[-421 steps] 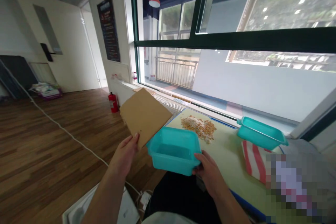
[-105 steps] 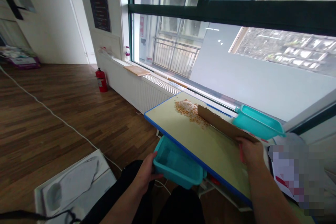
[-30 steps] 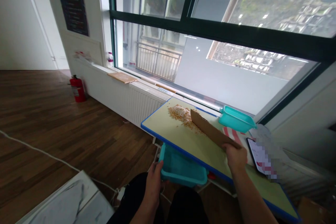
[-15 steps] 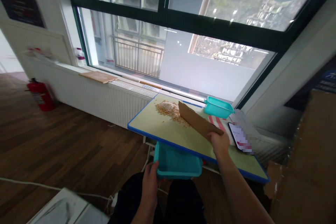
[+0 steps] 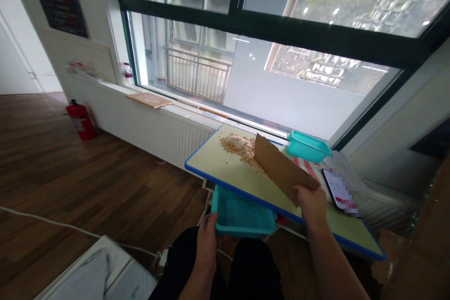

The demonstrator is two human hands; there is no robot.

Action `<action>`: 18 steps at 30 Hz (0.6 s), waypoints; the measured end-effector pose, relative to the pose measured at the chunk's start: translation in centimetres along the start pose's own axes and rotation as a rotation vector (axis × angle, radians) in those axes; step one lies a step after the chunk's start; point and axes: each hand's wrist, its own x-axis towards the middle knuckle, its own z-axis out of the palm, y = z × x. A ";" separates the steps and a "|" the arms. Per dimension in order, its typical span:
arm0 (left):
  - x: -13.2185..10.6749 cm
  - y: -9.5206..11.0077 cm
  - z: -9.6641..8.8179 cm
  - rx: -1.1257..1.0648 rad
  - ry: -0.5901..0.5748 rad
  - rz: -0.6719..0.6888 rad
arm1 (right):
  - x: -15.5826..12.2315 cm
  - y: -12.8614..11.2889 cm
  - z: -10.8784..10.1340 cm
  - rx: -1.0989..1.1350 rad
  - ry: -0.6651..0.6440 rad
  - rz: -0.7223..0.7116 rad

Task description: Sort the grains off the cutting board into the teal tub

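Note:
My left hand [image 5: 207,239] is closed on the near left corner of a teal plastic tray [image 5: 242,218], which sits just under the table's front edge, above my knees. Its inside looks bare. In my right hand [image 5: 311,201] is a flat piece of brown cardboard [image 5: 281,166], gripped at its right end and standing on edge over the tabletop [image 5: 232,176]. The cardboard's far left end touches a spread pile of corn kernels [image 5: 242,147] with whitish powder or grain on top. Part of the pile is hidden behind the cardboard.
A second teal basket [image 5: 309,146] stands at the table's back right, beside a red-and-white striped cloth or bag [image 5: 305,166] and a phone [image 5: 339,192]. Cardboard boxes [image 5: 422,234] are at right. A fire extinguisher [image 5: 80,119] and a white cable [image 5: 70,227] are on the floor.
The camera view has turned a little to the left, so the scene sits further right. Both hands keep their holds; the cardboard stays against the kernels, its broad face tilted slightly differently.

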 end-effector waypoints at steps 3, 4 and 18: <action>-0.5 0.6 0.2 0.005 0.006 -0.015 | -1.0 -0.8 -0.4 -0.029 -0.011 0.043; -0.7 0.8 0.2 0.010 0.011 -0.016 | -1.3 -1.0 -0.6 -0.032 -0.011 0.051; -0.7 0.8 0.3 -0.013 0.020 -0.018 | -4.2 -1.1 -1.7 -0.117 0.018 0.006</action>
